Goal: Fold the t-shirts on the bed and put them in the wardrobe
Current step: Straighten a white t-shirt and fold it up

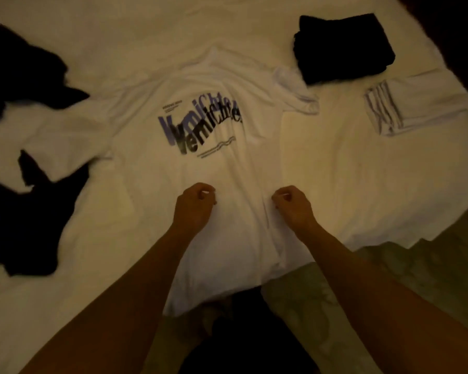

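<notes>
Both forearms reach out, left hand (pixel 193 202) and right hand (pixel 292 202) each pinching white printed t-shirt (pixel 200 103) fabric between curled fingers; best tug evenly, flattening wrinkles beyond fingertips before folding.

Views: one, head-worn, wide-angle.
Position: above the bed (pixel 322 163) edge, at the near side.
Direction: forward and steeply down.
Range: near; both forearms enter from the bottom edge.
Coverage: bed surface, floor (pixel 389 279) strip lower right.
</notes>
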A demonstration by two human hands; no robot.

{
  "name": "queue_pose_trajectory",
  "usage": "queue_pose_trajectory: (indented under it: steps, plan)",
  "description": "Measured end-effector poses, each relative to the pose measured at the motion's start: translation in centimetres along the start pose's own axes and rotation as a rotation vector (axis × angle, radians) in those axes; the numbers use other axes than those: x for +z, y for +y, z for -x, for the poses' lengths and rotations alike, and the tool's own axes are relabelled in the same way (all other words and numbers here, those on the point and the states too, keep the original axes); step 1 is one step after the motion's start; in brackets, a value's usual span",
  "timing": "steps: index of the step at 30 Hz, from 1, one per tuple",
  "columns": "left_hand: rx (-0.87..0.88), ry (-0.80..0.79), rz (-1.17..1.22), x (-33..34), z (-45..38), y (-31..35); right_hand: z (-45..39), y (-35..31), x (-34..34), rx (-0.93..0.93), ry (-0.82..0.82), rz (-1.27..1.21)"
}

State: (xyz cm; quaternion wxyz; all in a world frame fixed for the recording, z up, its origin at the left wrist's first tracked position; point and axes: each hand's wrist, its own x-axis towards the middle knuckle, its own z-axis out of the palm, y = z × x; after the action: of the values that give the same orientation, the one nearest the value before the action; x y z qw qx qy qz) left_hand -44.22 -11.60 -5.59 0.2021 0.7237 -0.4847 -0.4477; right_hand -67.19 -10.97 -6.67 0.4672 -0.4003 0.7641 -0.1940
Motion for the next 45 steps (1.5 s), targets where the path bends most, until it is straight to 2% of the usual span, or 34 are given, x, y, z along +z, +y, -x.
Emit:
queue_pose_trajectory:
  steps: [2,6,9,11,12,14,17,21,24,27,29,31,33,36,38,40,43,45]
  plan:
    - [-0.012,0.087,-0.064,-1.2,4.1,-3.4,3.0,2.5,0.1,-0.121,0.007,0.137]
    - [-0.052,0.242,-0.112,-2.4,12.0,-11.1,7.3,7.6,0.3,-0.311,-0.099,0.339]
    - [0.042,0.13,-0.189,-1.9,16.4,-16.0,9.4,10.5,0.0,-0.443,-0.237,0.608]
    - [0.132,0.041,-0.33,-1.2,18.1,-18.1,10.0,11.1,-0.2,-0.427,-0.263,0.725]
    - [0.167,0.035,-0.413,-0.8,18.6,-18.7,10.0,11.2,-0.2,-0.392,-0.252,0.739]
    - [0.228,0.124,-0.57,-0.1,19.0,-18.4,9.7,10.9,-0.1,-0.356,-0.213,0.791]
    - [0.321,0.183,-0.755,1.3,18.3,-16.9,9.0,10.6,0.4,-0.397,-0.171,0.931]
    - [0.322,0.2,-0.86,3.0,16.4,-17.6,7.5,11.9,0.9,-0.5,-0.008,1.002]
    - [0.362,0.298,-0.871,2.8,15.6,-18.9,5.9,13.2,0.8,-0.629,0.074,0.873]
    - [0.424,0.364,-0.75,2.5,15.5,-20.2,4.8,14.5,0.3,-0.709,0.103,0.59]
    - [0.45,0.438,-0.582,2.4,15.5,-20.8,4.6,14.9,0.2,-0.721,0.097,0.427]
    - [0.443,0.533,-0.368,2.8,15.7,-20.9,4.9,15.3,0.8,-0.731,0.102,0.338]
    - [0.411,0.609,-0.15,3.5,16.3,-20.7,6.1,15.5,2.0,-0.826,0.177,0.326]
    - [0.338,0.691,0.013,4.9,17.1,-20.4,8.8,14.6,5.7,-1.12,0.357,0.466]
    - [0.318,0.748,0.057,5.2,17.2,-20.3,9.5,13.7,8.6,-1.204,0.442,0.655]
    - [0.328,0.792,0.109,5.1,17.5,-19.8,9.1,12.4,10.5,-1.169,0.454,0.748]
    - [0.376,0.814,0.21,4.6,18.3,-18.4,7.8,12.5,11.5,-1.051,0.373,0.903]
    - [0.448,0.843,0.222,4.5,19.2,-17.8,7.4,13.4,10.9,-1.032,0.382,0.876]
